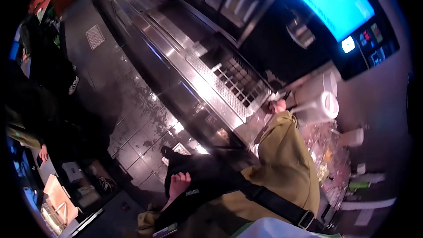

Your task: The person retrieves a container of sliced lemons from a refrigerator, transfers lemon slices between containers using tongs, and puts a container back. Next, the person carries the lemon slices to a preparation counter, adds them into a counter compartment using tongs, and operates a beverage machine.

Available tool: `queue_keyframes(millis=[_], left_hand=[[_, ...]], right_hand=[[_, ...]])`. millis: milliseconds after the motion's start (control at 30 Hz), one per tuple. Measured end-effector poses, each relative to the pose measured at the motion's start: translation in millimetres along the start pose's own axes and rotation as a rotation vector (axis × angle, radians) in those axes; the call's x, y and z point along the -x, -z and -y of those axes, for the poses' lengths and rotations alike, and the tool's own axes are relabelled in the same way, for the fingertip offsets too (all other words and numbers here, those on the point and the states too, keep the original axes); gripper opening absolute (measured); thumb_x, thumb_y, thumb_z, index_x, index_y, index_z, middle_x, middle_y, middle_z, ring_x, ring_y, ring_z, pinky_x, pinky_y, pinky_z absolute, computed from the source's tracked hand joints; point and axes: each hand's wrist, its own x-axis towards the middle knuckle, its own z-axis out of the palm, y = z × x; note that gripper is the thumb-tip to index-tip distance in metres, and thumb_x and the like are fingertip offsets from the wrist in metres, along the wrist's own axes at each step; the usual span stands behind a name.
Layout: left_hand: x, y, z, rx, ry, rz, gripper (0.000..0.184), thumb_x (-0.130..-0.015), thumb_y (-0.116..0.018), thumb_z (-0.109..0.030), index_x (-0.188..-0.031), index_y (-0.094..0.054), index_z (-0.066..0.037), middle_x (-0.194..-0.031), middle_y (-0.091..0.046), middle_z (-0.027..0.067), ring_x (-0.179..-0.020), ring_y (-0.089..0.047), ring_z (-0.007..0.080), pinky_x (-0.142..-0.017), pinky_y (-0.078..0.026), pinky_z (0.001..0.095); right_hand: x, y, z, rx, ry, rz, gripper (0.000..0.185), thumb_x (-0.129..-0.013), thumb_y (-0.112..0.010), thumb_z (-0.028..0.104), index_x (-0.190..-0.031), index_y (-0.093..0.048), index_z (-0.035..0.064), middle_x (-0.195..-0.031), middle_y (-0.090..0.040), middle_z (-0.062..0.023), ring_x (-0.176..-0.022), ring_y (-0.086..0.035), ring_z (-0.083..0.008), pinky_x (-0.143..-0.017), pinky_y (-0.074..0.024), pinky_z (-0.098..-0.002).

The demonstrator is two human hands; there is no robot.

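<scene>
My right hand (278,105), in an olive sleeve, reaches to the end of the steel counter (194,77). Its fingers are closed round something small and dark that I cannot make out. Just beside it lies a white grid rack (235,88) set into the counter, and a white pitcher (324,106) stands close on the other side. In front of my black apron (207,172) hangs my left hand (179,183), its fingers loosely bent and apart, with nothing visible in it.
A lit blue screen (330,0) is at upper right. Glassware and ice-like pieces (328,154) crowd the right side. Wet floor tiles (141,136) run along the counter. At left stands another person, whose hand (43,153) is near a box (59,198).
</scene>
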Motion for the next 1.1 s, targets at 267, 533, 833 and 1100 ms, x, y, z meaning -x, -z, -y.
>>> queue_keyframes(millis=[267, 533, 833, 1100], left_hand=[[-22, -12, 86, 0.095, -0.106, 0.210, 0.023, -0.077, -0.050, -0.015, -0.099, -0.050, -0.008, -0.088, -0.053, 0.0163, -0.074, -0.053, 0.0274, -0.072, -0.043, 0.0402], [-99, -24, 117, 0.208, -0.233, 0.010, 0.019, -0.074, -0.052, -0.011, -0.089, -0.057, -0.001, -0.085, -0.056, 0.0183, -0.077, -0.053, 0.0289, -0.074, -0.044, 0.0385], [-138, -32, 123, 0.278, -0.261, -0.112, 0.021, -0.074, -0.051, -0.011, -0.092, -0.056, -0.001, -0.092, -0.055, 0.0197, -0.081, -0.054, 0.0303, -0.078, -0.044, 0.0396], [-129, -31, 117, 0.428, -0.104, 0.185, 0.030, -0.077, -0.044, -0.014, -0.105, -0.051, -0.005, -0.100, -0.053, 0.0178, -0.091, -0.051, 0.0304, -0.088, -0.037, 0.0415]], right_hand=[[64, 30, 81, 0.296, -0.186, -0.790, 0.051, -0.068, -0.063, 0.045, -0.086, -0.058, -0.0031, -0.090, -0.060, -0.0203, -0.085, -0.057, -0.0359, -0.074, -0.0454, -0.0422], [173, 9, 201, 0.168, 0.396, -1.040, 0.039, -0.067, -0.064, 0.036, -0.075, -0.058, -0.0020, -0.069, -0.060, -0.0186, -0.068, -0.057, -0.0338, -0.064, -0.0437, -0.0393], [230, -67, 300, -0.121, 0.843, -1.035, 0.032, -0.069, -0.068, 0.023, -0.083, -0.052, -0.0004, -0.063, -0.051, -0.0072, -0.056, -0.046, -0.0164, -0.057, -0.0411, -0.0304], [190, -71, 284, 0.185, 0.685, -0.820, 0.029, -0.067, -0.071, 0.019, -0.071, -0.048, 0.0025, -0.057, -0.051, -0.0049, -0.052, -0.046, -0.0087, -0.050, -0.0398, -0.0268]])
